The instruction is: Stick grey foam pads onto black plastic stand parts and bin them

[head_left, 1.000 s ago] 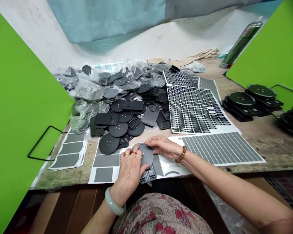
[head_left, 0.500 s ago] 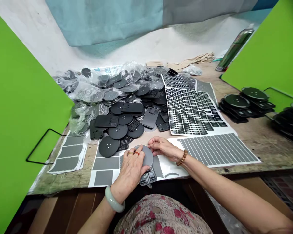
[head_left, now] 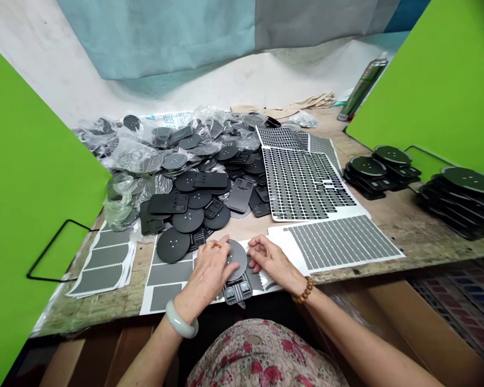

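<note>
Far l. of the fingers, a green panel (head_left: 32,193) is cut off by the frame edge, w/ a black wire loop (head_left: 47,248) seen at its foot. Nearer the left fingers, a pile of grey-patch sheets (head_left: 107,260) is laid on the worktable (head_left: 395,215), lower ones mostly covered. Beyond the left fingertips, a heap of black parts (head_left: 185,172) is spread, partly wrapped in clear plastic (no. of pcs can't be counted, most being buried).

The grey disc (head_left: 237,260) is found btw. both hands, its l. part covered by the left fingers. The left hand (head_left: 207,269) is laid over it, fingers loosely bent, thumb set apart; whether the disc is gripped or merely pressed can't be told. Just below the left thumb, a slotted base (head_left: 237,291) is seen, its upper part hidden by the disc.

The right hand (head_left: 272,263) is held just beside the disc's r. edge, thumb & fingertips narrowed almost together; whether anything thin is pinched can't be made out. Past these fingers, a black label sheet (head_left: 302,185) is seen, print too small to be read; nearer the wrist, a grey-strip sheet (head_left: 342,244). Farther r., the outermost stack (head_left: 452,207) is cut off.
</note>
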Demonstrator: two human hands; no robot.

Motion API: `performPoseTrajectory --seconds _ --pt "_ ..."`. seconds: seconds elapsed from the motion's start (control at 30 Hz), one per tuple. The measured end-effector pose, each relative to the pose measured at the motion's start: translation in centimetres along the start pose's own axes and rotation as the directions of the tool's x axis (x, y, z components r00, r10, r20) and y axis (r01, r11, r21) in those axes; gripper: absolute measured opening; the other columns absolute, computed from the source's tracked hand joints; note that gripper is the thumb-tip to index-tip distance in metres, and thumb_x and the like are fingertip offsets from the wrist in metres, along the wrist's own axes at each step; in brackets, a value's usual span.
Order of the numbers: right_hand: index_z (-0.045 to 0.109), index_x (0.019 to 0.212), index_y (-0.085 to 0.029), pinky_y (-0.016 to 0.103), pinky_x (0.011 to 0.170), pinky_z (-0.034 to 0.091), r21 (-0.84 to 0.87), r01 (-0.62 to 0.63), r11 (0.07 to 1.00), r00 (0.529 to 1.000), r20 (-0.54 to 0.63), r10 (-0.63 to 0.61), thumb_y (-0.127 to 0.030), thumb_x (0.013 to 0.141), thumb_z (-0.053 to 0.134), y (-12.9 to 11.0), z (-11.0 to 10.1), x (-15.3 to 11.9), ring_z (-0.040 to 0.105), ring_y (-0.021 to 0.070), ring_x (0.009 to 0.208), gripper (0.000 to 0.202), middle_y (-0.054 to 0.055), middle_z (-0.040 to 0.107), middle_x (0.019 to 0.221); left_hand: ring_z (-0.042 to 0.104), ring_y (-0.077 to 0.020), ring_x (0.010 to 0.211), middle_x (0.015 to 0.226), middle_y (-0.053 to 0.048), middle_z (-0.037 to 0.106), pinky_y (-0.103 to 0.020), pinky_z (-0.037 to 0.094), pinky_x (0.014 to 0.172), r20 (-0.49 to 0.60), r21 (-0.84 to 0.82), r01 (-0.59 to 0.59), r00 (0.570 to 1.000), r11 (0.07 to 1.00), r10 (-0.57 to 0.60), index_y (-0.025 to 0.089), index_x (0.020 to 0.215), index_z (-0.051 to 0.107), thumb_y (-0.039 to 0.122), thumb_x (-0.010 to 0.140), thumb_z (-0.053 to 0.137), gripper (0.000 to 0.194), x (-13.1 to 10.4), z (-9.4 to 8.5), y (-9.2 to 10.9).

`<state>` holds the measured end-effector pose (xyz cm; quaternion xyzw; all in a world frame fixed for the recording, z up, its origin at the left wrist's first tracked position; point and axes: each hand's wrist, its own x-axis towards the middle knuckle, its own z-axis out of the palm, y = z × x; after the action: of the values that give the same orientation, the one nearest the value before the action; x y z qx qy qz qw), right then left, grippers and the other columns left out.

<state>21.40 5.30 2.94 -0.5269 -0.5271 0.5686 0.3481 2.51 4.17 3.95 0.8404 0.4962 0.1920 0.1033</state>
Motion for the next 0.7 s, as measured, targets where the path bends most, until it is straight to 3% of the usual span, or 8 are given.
performPoseTrajectory --seconds 0.13,0.3,0.47,0.53,0.63,0.7 --pt "0.042 0.096 -0.019 0.021 0.044 0.045 0.036 -0.022 0.999 0.998 0.058 0.02 -0.032 0.08 0.051 1.1 0.9 -0.5 0.053 0.0084 0.042 0.022 -0.007 0.055 0.058 0.053 -0.0258 0.102 0.11 -0.011 0.06 -0.046 0.039 0.088 -0.105 -0.167 0.223 0.965 0.96 -0.242 0.02 0.105 0.051 0.023 0.09 0.04 0.019 0.2 0.1 -1.1" --pt "0.043 0.092 -0.019 0.018 0.039 0.038 0.143 -0.03 0.989 0.998 0.065 0.021 -0.025 0.078 0.049 1.1 1.6 0.2 0.047 0.0075 0.038 0.017 -0.008 0.054 0.051 0.061 -0.0197 0.088 0.095 -0.007 0.063 -0.036 0.046 0.079 -0.103 -0.28 0.29 0.939 0.915 -0.33 0.02 0.103 0.051 0.021 0.089 0.036 0.02 -0.5 -0.2 -1.6" --pt "0.052 0.091 -0.017 0.016 0.038 0.03 0.066 -0.021 0.998 0.989 0.147 0.011 -0.019 0.078 0.049 -1.5 0.9 1.7 0.042 0.0063 0.04 0.014 -0.008 0.047 0.05 0.061 -0.0146 0.066 0.079 -0.001 0.061 -0.029 0.049 0.064 -0.111 -0.4 0.368 0.89 0.84 -0.443 0.02 0.102 0.051 0.029 0.087 0.041 0.02 -1.4 -1.0 -1.5" --pt "0.057 0.088 -0.016 0.017 0.04 0.029 -0.006 0.004 1.0 0.978 0.208 -0.003 -0.018 0.077 0.051 -2.8 0.6 2.7 0.041 0.006 0.042 0.013 -0.007 0.048 0.052 0.058 -0.0122 0.056 0.071 0.003 0.056 -0.027 0.049 0.057 -0.064 -0.561 0.402 0.851 0.724 -0.522 0.019 0.103 0.049 0.035 0.083 0.049 0.025 -1.8 -1.3 -1.4" --pt "0.062 0.083 -0.015 0.018 0.044 0.03 -0.099 0.063 0.993 0.957 0.289 -0.032 -0.017 0.077 0.052 -4.3 0.4 4.4 0.039 0.0058 0.045 0.012 -0.004 0.051 0.057 0.056 -0.0096 0.046 0.065 0.009 0.052 -0.025 0.05 0.05 0.075 -0.814 0.412 0.773 0.409 -0.63 0.019 0.105 0.044 0.038 0.07 0.064 0.045 -2.2 -1.4 -0.8" --pt "0.063 0.081 -0.014 0.019 0.046 0.03 -0.15 0.131 0.98 0.948 0.308 -0.079 -0.016 0.076 0.053 -4.7 0.6 5.5 0.039 0.0064 0.049 0.012 -0.003 0.053 0.06 0.057 -0.0097 0.044 0.063 0.011 0.051 -0.026 0.052 0.049 0.153 -0.883 0.405 0.726 0.236 -0.671 0.019 0.106 0.04 0.037 0.063 0.071 0.055 -2.5 -0.9 0.0"
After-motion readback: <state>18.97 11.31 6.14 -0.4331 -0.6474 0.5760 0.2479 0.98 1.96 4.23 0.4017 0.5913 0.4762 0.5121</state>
